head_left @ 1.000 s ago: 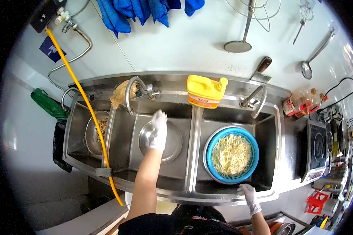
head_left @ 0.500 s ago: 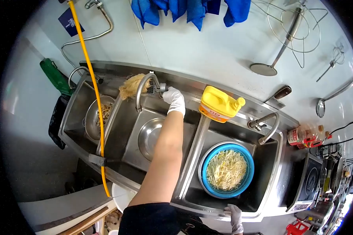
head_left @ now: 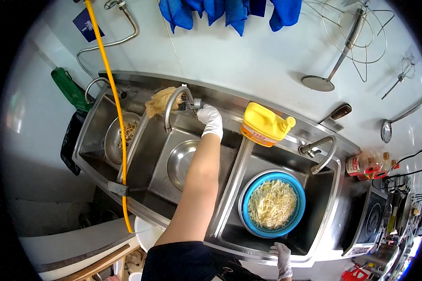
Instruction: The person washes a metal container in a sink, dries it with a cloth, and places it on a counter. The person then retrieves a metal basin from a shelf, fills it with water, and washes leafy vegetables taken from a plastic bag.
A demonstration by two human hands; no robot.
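My left hand [head_left: 210, 118], in a white glove, reaches across the middle sink and is closed at the base of the curved faucet [head_left: 169, 110], on its handle. The handle itself is mostly hidden by the fingers. Under my forearm a shiny metal bowl [head_left: 177, 164] sits in that sink, partly covered by the arm. My right hand [head_left: 282, 258], also gloved, rests with fingers extended at the front edge of the right sink. Just beyond it stands a blue colander [head_left: 299, 213] holding bean sprouts [head_left: 273, 202], set inside a metal basin [head_left: 243, 219].
A yellow jug [head_left: 262, 124] stands behind the divider, near the right faucet [head_left: 330, 152]. Across the left sink runs a yellow hose [head_left: 109, 70]; a metal pan [head_left: 111, 147] lies there. A cleaver [head_left: 335, 117] and strainer [head_left: 318, 83] hang on the wall. An induction cooker [head_left: 370, 220] is at right.
The view has shifted slightly. My left hand stays at the faucet handle and my right hand at the sink edge.
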